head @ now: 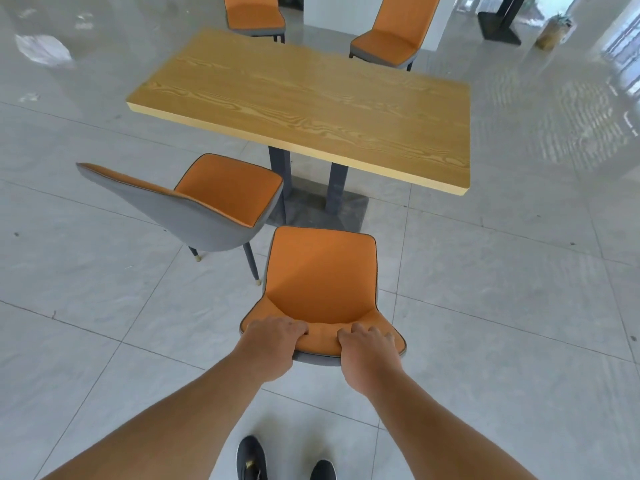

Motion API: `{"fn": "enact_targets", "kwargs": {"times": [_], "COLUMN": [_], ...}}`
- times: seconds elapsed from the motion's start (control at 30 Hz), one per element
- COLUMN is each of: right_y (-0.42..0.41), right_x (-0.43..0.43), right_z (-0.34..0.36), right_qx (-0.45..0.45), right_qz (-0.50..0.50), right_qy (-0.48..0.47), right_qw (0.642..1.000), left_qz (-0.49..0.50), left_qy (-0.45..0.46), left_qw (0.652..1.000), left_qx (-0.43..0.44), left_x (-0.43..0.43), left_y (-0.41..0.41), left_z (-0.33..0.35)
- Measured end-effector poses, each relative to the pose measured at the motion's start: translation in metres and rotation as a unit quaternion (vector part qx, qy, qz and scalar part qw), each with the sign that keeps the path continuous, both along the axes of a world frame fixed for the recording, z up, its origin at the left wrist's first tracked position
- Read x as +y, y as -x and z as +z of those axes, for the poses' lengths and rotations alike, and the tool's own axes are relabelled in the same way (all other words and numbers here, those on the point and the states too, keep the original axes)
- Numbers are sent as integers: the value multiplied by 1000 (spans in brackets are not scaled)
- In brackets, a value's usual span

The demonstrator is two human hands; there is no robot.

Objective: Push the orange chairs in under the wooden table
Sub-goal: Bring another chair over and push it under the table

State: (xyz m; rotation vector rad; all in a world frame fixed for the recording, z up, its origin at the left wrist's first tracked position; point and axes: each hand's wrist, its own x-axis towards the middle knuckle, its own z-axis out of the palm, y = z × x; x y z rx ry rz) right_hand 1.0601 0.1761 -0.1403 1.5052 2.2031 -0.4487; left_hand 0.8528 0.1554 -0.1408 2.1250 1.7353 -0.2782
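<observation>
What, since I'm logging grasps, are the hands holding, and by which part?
The near orange chair, by the top edge of its backrest: left hand and right hand both curl over it.

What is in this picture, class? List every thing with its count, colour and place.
wooden table: one, light wood, centre.
held chair: one, orange and grey, nearest, outside the table.
angled chair: one, orange and grey, near left, turned sideways.
far left chair, far right chair: two, orange, beyond the table.
floor: grey tiles, all around.
black stand: one, top right.
shoes: two, black, bottom edge.
left hand, right hand: two, fingers gripping the held chair's backrest.
</observation>
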Motion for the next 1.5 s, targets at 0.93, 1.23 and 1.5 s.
{"fn": "enact_targets", "kwargs": {"times": [0.93, 1.23, 1.5], "right_y": [101, 105, 88], "right_x": [177, 179, 153], "right_z": [5, 17, 43], "right_qx": [41, 31, -37], "right_qz": [-50, -61, -96], "right_qy": [13, 46, 56], "right_qw": [998, 997, 993], "left_qz": [-94, -81, -148], "left_qy": [35, 75, 73], "left_qw": [995, 994, 986], "left_qx": [29, 28, 13], "left_x": [212, 215, 207], "left_y": [108, 105, 85], "left_z": [-4, 15, 33]}}
